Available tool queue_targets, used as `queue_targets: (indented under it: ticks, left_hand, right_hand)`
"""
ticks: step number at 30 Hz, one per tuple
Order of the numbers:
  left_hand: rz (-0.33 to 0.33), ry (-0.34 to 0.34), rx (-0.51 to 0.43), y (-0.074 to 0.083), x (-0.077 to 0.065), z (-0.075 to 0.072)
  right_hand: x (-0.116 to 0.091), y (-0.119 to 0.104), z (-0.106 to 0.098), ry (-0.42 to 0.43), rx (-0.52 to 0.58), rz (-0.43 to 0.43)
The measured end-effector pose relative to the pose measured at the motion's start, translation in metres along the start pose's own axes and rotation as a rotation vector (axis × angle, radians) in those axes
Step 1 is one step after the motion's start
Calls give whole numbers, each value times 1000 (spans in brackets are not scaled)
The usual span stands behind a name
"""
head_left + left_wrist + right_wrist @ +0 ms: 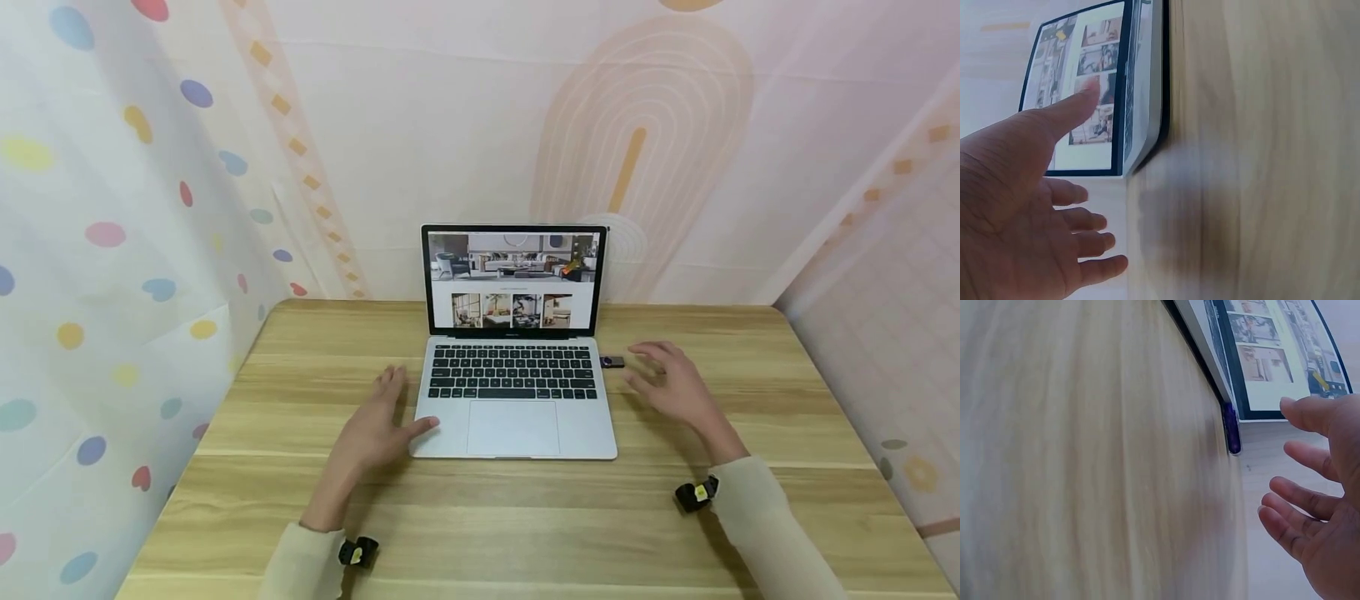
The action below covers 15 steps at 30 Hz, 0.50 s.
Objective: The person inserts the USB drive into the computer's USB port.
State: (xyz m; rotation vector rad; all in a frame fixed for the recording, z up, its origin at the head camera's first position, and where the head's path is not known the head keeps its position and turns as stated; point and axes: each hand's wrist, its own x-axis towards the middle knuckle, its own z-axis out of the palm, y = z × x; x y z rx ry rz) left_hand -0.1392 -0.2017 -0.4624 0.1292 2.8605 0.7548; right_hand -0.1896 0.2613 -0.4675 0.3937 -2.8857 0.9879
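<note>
A silver laptop (513, 430) stands unfolded on the wooden table, its screen (517, 287) lit with a page of room pictures. From its right side sticks out a small dark USB stick (613, 362), seen as a purplish bar (1232, 430) in the right wrist view. My right hand (671, 387) hovers just right of the stick, fingers loosely bent and apart from it. At the laptop's left front edge is my left hand (375, 429), its thumb over the corner of the palm rest and its other fingers beside the case. Neither hand grips anything.
The wooden table (510, 525) extends around the laptop on all sides. Behind it hangs a patterned cloth (420, 150), with another dotted cloth (112, 333) at the left. Small black cameras (360, 552) are strapped at both wrists.
</note>
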Motion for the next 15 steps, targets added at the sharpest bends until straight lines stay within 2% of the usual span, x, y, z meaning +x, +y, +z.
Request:
queue_targets:
  ticks: [8, 15]
  left_hand:
    - [75, 82, 33, -15, 5, -13]
    - [94, 117, 115, -28, 8, -21]
  right_hand:
    - [-11, 0, -8, 26, -26, -8]
    - [-22, 4, -16, 72, -56, -17]
